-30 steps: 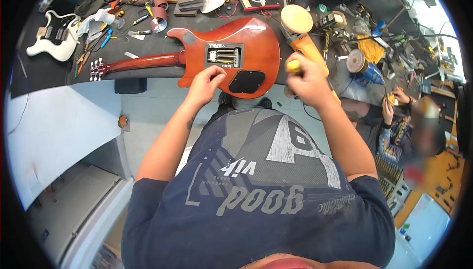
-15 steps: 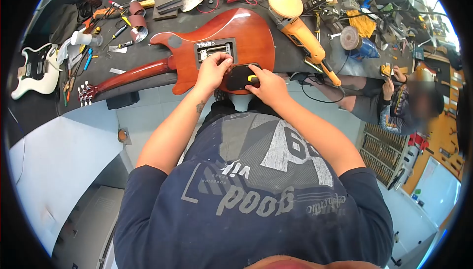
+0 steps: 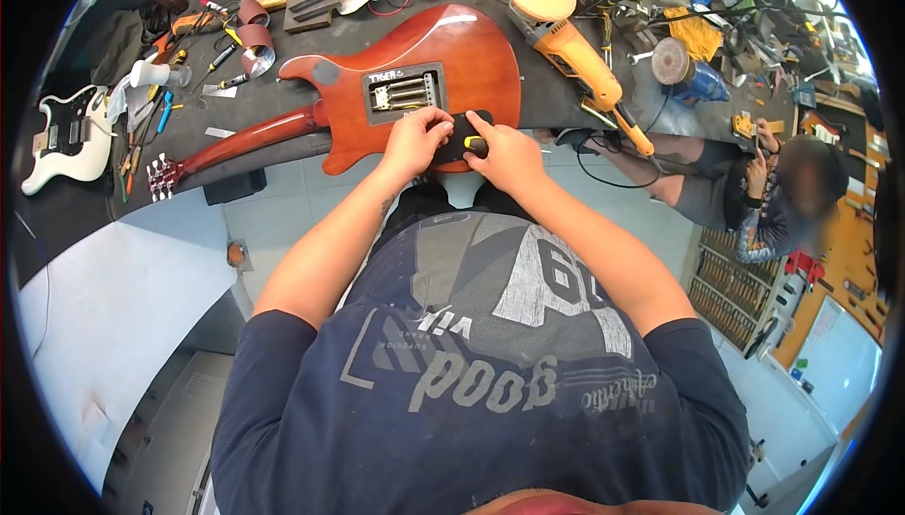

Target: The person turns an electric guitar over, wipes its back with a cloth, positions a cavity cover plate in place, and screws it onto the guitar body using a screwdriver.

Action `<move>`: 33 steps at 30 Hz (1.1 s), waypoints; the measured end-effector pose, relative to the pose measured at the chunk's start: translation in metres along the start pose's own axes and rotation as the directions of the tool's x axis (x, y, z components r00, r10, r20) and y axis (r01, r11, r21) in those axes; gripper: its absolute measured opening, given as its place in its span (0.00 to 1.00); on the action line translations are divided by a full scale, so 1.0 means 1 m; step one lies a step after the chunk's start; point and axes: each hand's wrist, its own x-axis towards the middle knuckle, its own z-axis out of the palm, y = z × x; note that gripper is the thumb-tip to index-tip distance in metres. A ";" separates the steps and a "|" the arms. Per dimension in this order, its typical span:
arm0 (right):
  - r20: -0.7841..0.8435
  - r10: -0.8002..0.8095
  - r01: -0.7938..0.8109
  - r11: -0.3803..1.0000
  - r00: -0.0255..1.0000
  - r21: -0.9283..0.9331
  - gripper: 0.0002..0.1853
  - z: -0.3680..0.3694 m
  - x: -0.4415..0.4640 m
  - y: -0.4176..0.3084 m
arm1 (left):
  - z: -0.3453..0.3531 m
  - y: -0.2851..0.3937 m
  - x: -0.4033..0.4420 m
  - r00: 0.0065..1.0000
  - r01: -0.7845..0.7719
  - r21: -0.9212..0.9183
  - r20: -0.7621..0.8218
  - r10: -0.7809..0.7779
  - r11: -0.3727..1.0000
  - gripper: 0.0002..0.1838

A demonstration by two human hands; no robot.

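A reddish-brown electric guitar [image 3: 471,53] lies face down on the bench, its neck pointing left. Metal springs show in the open back cavity [image 3: 405,94]. Below and right of that sits a black control-cavity cover [image 3: 454,145], partly hidden by my hands. At the cover's left edge my left hand [image 3: 415,141] is closed, thumb and index fingertips together; whatever they pinch is too small to make out. My right hand [image 3: 506,152] is closed around a short yellow-and-black handled tool [image 3: 476,146] over the cover. Its tip is hidden.
A yellow power polisher [image 3: 584,67] with a round pad lies right of the guitar, its cord hanging off the edge. Further left are a white guitar body [image 3: 71,138] and loose hand tools. Another person [image 3: 768,185] works at the bench on the right.
My left hand has moved off the spring cavity to the cover's left edge, uncovering the springs. My right hand has shifted slightly left with the tool. The view has shifted a little.
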 end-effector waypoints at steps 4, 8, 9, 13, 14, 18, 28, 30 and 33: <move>0.041 0.027 -0.026 1.000 0.999 -0.016 0.39 -0.003 0.000 -0.001 | 0.003 0.007 -0.006 0.998 -0.050 0.153 0.036 0.045 0.987 0.06; 0.037 0.001 -0.001 1.000 0.999 0.007 0.39 -0.001 0.003 0.001 | 0.004 0.017 -0.007 0.998 -0.062 0.265 0.000 0.064 0.962 0.06; 0.052 0.007 -0.007 1.000 0.999 0.002 0.39 -0.002 0.003 0.001 | 0.005 0.018 -0.005 0.993 -0.101 0.289 -0.021 0.112 0.952 0.05; 0.122 0.055 -0.053 0.998 0.991 -0.021 0.39 -0.014 0.005 -0.004 | 0.009 0.006 0.010 0.934 -0.313 0.391 -0.035 0.354 0.865 0.05; 0.117 0.052 -0.049 0.999 0.992 -0.020 0.39 -0.014 0.005 -0.004 | 0.008 0.004 0.016 0.938 -0.303 0.373 -0.048 0.344 0.877 0.05; 0.120 0.044 -0.044 0.999 0.992 -0.010 0.39 -0.014 0.004 -0.003 | 0.003 0.017 0.025 0.981 -0.084 0.101 -0.165 0.100 0.991 0.06; 0.137 0.031 -0.027 0.999 0.990 -0.028 0.39 -0.012 0.005 -0.001 | -0.056 -0.008 -0.005 0.966 0.076 -0.273 -0.220 -0.139 0.959 0.08; 0.121 0.017 -0.016 1.000 0.993 -0.011 0.39 -0.012 0.005 0.000 | -0.054 -0.014 -0.015 0.969 0.087 -0.282 -0.200 -0.148 0.955 0.08; 0.114 -0.005 0.005 1.000 0.994 -0.006 0.39 -0.011 0.006 0.000 | -0.045 -0.019 -0.022 0.979 0.107 -0.240 -0.145 -0.145 0.965 0.09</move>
